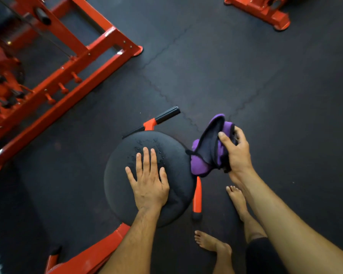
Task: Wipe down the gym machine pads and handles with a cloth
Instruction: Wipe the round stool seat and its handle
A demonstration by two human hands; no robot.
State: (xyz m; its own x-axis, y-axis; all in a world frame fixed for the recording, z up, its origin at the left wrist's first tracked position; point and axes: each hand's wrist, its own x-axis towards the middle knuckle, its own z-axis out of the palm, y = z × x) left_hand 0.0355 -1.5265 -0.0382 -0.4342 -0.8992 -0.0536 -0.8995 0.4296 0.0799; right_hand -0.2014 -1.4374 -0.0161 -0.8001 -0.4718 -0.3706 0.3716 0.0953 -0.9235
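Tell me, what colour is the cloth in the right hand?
The cloth is purple with dark edging and a dark inner side, seen in the head view.

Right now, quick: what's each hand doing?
Left hand: open, flat on the round pad.
Right hand: grips the purple cloth, held beside the pad.

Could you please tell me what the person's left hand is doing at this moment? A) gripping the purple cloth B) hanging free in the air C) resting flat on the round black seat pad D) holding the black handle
C: the left hand lies flat, fingers straight, on the round black seat pad, while the right hand holds the purple cloth.
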